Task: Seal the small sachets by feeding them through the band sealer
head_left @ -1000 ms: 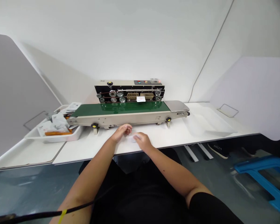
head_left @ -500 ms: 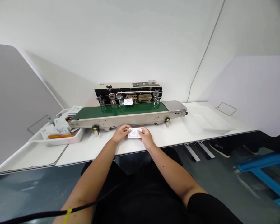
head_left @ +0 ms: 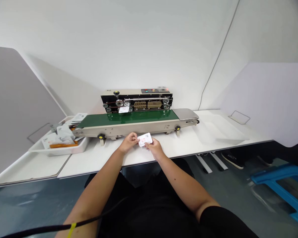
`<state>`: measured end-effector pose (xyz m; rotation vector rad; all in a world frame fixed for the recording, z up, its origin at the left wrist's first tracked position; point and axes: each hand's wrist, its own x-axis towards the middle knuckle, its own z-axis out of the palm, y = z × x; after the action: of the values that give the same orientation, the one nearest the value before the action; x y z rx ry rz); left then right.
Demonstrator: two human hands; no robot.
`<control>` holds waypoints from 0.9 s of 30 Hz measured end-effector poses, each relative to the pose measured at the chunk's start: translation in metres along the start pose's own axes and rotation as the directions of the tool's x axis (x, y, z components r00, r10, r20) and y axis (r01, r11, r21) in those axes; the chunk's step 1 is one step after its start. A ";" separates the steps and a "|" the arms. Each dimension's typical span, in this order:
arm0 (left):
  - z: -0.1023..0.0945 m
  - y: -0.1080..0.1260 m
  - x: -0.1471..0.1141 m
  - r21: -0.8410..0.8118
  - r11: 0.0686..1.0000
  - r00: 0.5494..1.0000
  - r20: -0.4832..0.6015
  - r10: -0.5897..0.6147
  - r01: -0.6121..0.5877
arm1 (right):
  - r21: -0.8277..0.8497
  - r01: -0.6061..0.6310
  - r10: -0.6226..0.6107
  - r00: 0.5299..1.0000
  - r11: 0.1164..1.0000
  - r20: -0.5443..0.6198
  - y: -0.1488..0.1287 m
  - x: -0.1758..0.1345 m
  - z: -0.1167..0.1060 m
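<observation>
A small white packet (head_left: 145,139) with pinkish-red and black print is held up over the table's front part, tilted with its right end higher. My right hand (head_left: 155,148) pinches its lower right side, thumb on the face. At the packet's left edge, the fingers of my left hand (head_left: 129,142) are pinched together on the corner. Behind the hands stands a band sealing machine (head_left: 136,92) with a green conveyor belt (head_left: 149,115). Another white packet (head_left: 124,109) hangs from the machine's rollers above the belt.
To the left, a white tray (head_left: 64,151) holds several white packets and something orange. A second white tray (head_left: 232,141) lies to the right of the machine's metal end plate (head_left: 187,114). Pale panels flank the table (head_left: 109,154). A blue stool (head_left: 280,177) stands on the floor at right.
The packet in my hands has turned, its right end rising. The packet in the machine has travelled left along the rollers.
</observation>
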<state>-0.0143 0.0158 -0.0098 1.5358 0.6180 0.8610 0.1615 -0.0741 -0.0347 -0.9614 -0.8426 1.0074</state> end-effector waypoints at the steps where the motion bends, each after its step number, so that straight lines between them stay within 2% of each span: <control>1: 0.001 0.000 -0.001 -0.001 1.000 1.000 0.019 -0.009 0.009 | 0.004 0.004 -0.004 1.000 1.000 -0.013 0.000 -0.001 0.001; 7: 0.005 0.001 -0.006 0.009 0.998 0.984 0.165 -0.062 0.061 | 0.053 0.071 -0.059 0.979 0.996 -0.193 0.000 -0.001 0.003; 10: 0.005 0.002 -0.006 0.006 0.998 0.977 0.204 -0.068 0.069 | 0.045 0.088 -0.075 0.968 0.995 -0.239 -0.015 0.009 -0.003; 13: 0.004 -0.002 -0.005 -0.004 0.998 0.975 0.213 -0.066 0.068 | 0.003 0.115 -0.110 0.964 0.993 -0.242 -0.051 0.037 -0.017; 17: 0.002 -0.009 -0.002 -0.019 0.998 0.975 0.214 -0.056 0.062 | -0.102 0.167 -0.188 0.947 0.981 -0.260 -0.121 0.093 -0.045; 21: 0.002 -0.012 -0.002 -0.027 0.998 0.974 0.219 -0.051 0.058 | -0.244 0.203 -0.285 0.882 0.948 -0.374 -0.179 0.138 -0.072; 24: 0.002 -0.012 -0.003 -0.025 0.998 0.974 0.222 -0.049 0.056 | -0.320 0.142 -0.289 0.832 0.937 -0.474 -0.195 0.159 -0.086; 27: 0.002 -0.013 -0.003 -0.018 0.998 0.974 0.221 -0.047 0.053 | -0.352 0.002 -0.192 0.842 0.936 -0.504 -0.190 0.175 -0.089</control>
<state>-0.0133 0.0143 -0.0235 1.5622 0.4808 0.6461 0.3529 0.0252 0.1336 -1.3984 -0.5891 0.4591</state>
